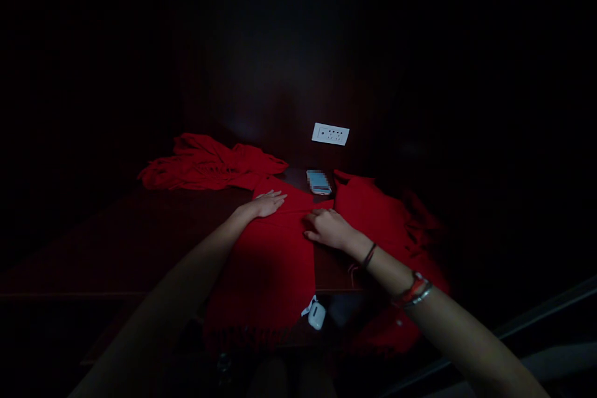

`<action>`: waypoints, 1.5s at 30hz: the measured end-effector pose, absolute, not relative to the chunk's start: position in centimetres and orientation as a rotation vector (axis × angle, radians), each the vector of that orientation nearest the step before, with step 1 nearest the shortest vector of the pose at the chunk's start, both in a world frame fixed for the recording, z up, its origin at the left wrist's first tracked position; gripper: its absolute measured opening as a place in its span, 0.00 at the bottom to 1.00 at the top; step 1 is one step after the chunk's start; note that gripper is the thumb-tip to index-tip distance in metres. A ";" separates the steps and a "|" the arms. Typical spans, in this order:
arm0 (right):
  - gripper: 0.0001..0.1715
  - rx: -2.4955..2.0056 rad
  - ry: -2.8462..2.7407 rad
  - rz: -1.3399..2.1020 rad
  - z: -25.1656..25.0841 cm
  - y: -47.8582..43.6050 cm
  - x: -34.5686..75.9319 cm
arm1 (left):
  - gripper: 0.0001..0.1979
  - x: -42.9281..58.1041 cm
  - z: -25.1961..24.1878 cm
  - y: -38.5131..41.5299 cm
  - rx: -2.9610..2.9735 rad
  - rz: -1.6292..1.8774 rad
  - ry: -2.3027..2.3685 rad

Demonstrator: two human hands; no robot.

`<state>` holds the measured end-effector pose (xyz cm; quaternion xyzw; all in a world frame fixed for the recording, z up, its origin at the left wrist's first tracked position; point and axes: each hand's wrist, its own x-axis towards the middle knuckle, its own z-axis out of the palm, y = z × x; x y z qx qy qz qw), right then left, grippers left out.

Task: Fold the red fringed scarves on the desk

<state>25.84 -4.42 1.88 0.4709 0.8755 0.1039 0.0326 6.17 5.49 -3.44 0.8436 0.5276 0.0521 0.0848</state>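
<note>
A red fringed scarf point(273, 261) lies spread over the dark desk, its fringed end hanging down toward me past the front edge. My left hand point(268, 204) rests flat on its upper left part, fingers stretched out. At the scarf's right edge is my right hand point(329, 228), its fingers curled in and closed on the cloth there. A small white tag point(308, 306) shows at the scarf's lower right corner. More red fringed cloth point(373, 208) lies just right of my right hand, and a crumpled red heap point(209, 165) sits at the back left.
A phone point(318, 181) lies behind my hands, near the wall. On the wall is a white socket panel point(330, 134). A white earbud case point(316, 316) is beside the tag, low in front. The dark desk point(153, 236) has its front edge below my forearms; surroundings are very dim.
</note>
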 end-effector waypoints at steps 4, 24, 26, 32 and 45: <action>0.14 1.349 2.668 0.556 1.3 -4.6 24.1 | 0.21 5.3 -3.4 5.7 2.599 0.151 1.505; 0.31 1.775 2.741 0.087 -0.7 1.8 24.7 | 0.33 6.1 -3.2 4.2 2.492 0.065 1.643; 0.33 1.773 2.680 0.022 -2.3 2.3 25.0 | 0.31 6.5 -3.3 4.3 2.495 0.089 1.632; 0.31 1.777 2.662 0.001 -3.3 2.0 26.4 | 0.29 6.0 -3.3 5.6 2.296 0.143 1.881; 0.38 1.844 2.580 -0.141 -2.3 1.9 27.5 | 0.28 6.2 -3.0 7.6 2.340 0.155 1.989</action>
